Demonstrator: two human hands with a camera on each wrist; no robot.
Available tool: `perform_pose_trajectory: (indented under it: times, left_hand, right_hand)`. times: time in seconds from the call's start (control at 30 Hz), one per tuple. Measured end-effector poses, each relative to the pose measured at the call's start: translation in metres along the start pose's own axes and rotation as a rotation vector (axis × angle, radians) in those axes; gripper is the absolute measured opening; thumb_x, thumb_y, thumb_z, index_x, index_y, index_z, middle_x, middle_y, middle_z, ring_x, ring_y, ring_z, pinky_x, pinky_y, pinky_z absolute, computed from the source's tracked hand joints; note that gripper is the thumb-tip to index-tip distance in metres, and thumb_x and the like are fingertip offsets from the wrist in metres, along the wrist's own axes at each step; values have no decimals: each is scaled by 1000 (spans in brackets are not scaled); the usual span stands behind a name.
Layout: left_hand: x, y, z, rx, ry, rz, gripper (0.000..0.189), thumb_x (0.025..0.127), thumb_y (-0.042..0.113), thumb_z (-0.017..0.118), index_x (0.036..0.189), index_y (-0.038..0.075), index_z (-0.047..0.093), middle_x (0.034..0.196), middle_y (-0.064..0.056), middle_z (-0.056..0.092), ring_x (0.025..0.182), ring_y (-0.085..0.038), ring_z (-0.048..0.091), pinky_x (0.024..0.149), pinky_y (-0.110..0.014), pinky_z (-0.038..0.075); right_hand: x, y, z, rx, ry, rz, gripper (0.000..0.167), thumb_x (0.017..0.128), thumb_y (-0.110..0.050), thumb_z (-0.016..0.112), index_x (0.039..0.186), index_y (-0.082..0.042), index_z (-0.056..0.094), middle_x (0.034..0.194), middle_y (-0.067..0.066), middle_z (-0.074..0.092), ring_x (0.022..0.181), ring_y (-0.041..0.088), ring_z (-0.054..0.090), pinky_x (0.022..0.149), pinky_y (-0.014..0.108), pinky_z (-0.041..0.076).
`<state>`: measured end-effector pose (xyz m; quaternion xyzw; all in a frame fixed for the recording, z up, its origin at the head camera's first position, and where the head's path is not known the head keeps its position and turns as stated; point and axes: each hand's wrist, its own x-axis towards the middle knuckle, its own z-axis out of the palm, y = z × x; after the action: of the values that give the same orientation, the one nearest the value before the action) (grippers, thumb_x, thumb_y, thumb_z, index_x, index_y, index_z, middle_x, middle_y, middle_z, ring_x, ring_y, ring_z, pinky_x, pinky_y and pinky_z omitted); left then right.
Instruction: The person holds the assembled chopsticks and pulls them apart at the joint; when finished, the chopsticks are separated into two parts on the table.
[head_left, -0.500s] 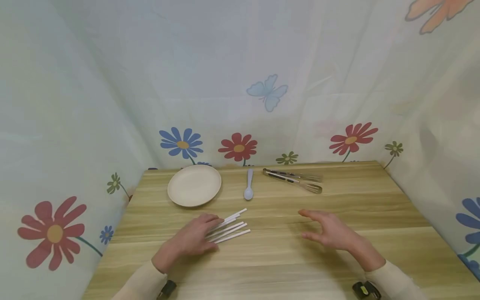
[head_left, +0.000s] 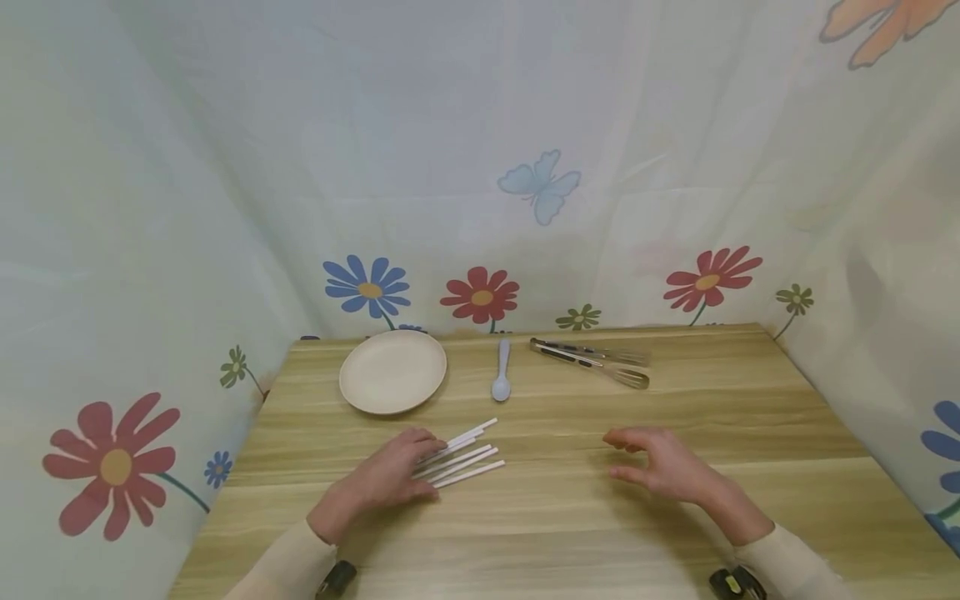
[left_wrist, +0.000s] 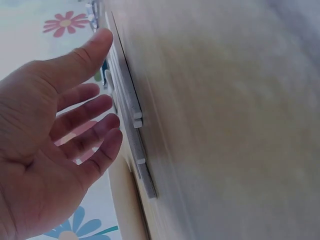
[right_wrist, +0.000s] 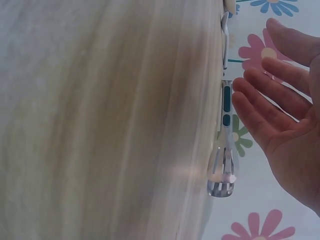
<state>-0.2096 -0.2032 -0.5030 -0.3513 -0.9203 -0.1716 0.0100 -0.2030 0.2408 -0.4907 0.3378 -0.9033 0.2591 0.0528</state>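
Note:
Several thin white sticks lie loosely side by side on the wooden table. My left hand hovers over their near left ends, hiding those ends in the head view. From the left wrist, the thumb and fingers of that hand look apart and gently bent, with nothing between them, beside the sticks. On the right, my right hand is held above bare wood with its thumb and fingers spread. Its relaxed, empty fingers also show in the right wrist view.
A cream plate stands at the back left. Right of it lies a pale blue-grey spoon, then metal tongs with slotted ends at the back right. Flower-printed curtains enclose the table's back and sides.
The right hand's fingertips have dipped slightly. The head view has shifted a little, so everything sits marginally further right. The left hand and the sticks keep their places.

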Motion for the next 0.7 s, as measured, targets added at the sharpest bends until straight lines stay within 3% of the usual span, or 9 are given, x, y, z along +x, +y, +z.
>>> perform_pose_trajectory:
  times: [0.37,0.7]
  left_hand:
    - [4,-5,4,-47,-37,-50,51,70,29,86,112,5,68,97,0,62,84,-12,55,75,-27,47]
    - [6,-1,3,-98,-46,-46,33,73,20,84,100,7,70,87,2,60,74,-9,53,64,-21,44]
  right_hand:
    - [-1,4,1,19,0,15,37,83,-22,77,113,-3,68,107,7,72,90,22,69,78,37,56]
    - [-1,9,8,47,17,-25,30,81,-19,78,106,-4,71,102,5,73,85,17,68,75,33,56]
